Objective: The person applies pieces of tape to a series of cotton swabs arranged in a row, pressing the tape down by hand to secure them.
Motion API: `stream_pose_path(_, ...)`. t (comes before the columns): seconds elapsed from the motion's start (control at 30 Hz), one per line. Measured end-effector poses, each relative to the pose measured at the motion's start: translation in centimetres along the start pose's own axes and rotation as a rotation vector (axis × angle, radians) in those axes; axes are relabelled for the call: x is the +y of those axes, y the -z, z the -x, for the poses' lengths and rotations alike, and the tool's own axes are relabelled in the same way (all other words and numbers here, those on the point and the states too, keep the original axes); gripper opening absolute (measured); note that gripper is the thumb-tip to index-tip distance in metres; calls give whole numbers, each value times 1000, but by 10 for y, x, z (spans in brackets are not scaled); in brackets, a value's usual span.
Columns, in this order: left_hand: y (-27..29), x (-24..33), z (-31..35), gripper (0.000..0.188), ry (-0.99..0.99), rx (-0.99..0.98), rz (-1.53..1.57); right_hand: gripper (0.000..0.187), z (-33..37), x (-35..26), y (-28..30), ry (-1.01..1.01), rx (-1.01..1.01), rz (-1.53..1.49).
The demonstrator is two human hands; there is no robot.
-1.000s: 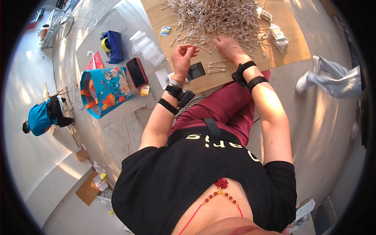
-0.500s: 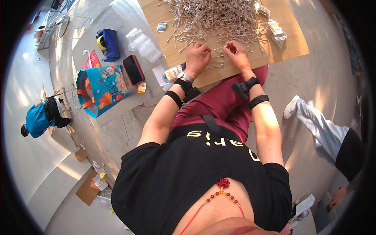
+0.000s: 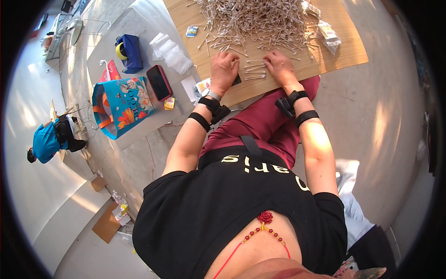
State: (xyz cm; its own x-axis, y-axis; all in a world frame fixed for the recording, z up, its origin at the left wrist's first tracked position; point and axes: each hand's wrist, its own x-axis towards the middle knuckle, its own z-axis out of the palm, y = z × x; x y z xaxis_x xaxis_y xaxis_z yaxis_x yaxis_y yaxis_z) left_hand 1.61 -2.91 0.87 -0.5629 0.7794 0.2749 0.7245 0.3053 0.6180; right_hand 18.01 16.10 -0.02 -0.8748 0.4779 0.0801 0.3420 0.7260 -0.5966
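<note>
A big heap of cotton swabs (image 3: 260, 23) lies on the wooden tabletop (image 3: 346, 55), with loose ones along its near side. Just short of the heap, my left hand (image 3: 225, 69) is closed, fingers curled; what it pinches, if anything, is too small to make out. To its right, my right hand (image 3: 280, 66) has its fingertips closed on the end of a cotton swab (image 3: 254, 61). Several more swabs lie in a small, roughly parallel row between my hands. Beside my left wrist is a clear pack of swabs (image 3: 202, 86), partly hidden by it.
On the grey surface at left are a blue tape dispenser (image 3: 132, 53), a phone (image 3: 159, 83), a floral bag (image 3: 125, 104), a yellow packet (image 3: 169, 103) and clear plastic bags (image 3: 171, 53). Swab packs (image 3: 329, 38) lie right of the heap. People are at far left (image 3: 49, 139) and lower right (image 3: 360, 218).
My left hand has moved left, away from the row of swabs. My right hand has shifted only slightly, its fingers lower. The person on the right has moved down, closer behind my right arm.
</note>
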Motion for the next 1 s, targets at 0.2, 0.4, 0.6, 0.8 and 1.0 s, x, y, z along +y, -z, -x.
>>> stream_pose_path(0.2, 7, -12, -23, 19, -106, 42, -194, 14, -8, -7, 5, 119, -85, 6)
stream_pose_path(0.4, 5, -20, -42, 13, -314, -114, -309, 19, -41, -21, -25, -52, 38, -58)
stream_pose_path(0.6, 12, -27, -39, 8, -355, -190, -360, 21, -61, -55, -45, -209, 77, 160)
stream_pose_path(0.8, 14, -27, -31, 7, -302, -152, -312, 20, -51, -45, -37, -172, 45, 125)
stream_pose_path(1.0, -3, -5, -24, 8, -293, -121, -312, 13, -35, -33, -3, -104, 27, 12)
